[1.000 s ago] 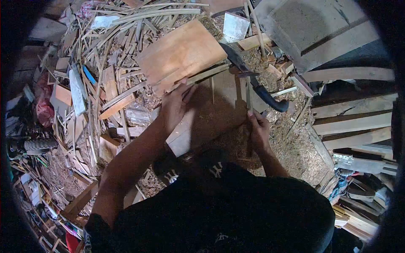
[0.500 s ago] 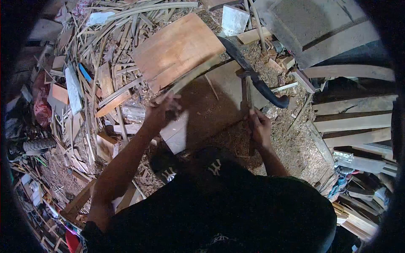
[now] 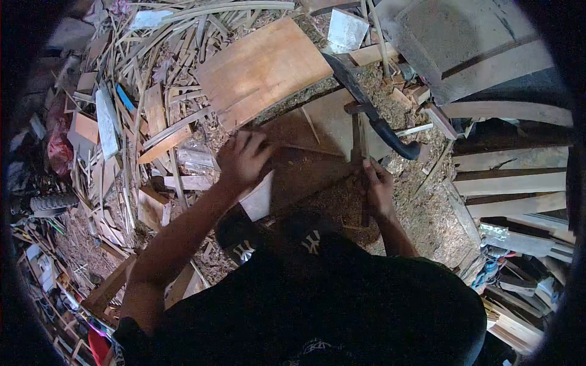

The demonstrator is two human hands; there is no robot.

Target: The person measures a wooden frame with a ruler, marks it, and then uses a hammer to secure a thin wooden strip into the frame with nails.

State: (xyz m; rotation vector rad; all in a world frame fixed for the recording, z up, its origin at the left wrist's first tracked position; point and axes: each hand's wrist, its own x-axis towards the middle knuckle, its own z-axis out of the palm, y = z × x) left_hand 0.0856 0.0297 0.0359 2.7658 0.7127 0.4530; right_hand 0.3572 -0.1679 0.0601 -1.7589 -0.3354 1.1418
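My left hand (image 3: 243, 160) is closed around the end of a thin wooden strip (image 3: 311, 149) that runs rightward across a sawdust-covered work board (image 3: 326, 122). On the right side of the board, my right hand (image 3: 377, 186) grips a narrow bundle of wooden sticks (image 3: 358, 135) that point away from me. The sticks' far ends reach a large knife (image 3: 348, 79) with a curved black handle (image 3: 397, 139), which lies across the board's far edge. A broad orange-brown plank (image 3: 262, 67) lies just beyond my left hand.
Heaps of split strips and offcuts (image 3: 152, 104) cover the ground to the left. Sawdust (image 3: 427, 207) spreads to the right. Stacked planks (image 3: 513, 177) and a grey slab (image 3: 464, 43) stand at the right and top right. My dark-clothed body fills the lower view.
My left hand drew back from the plank's edge toward me. The strip it held pointing up and right now lies across the board. The right hand stayed on its sticks.
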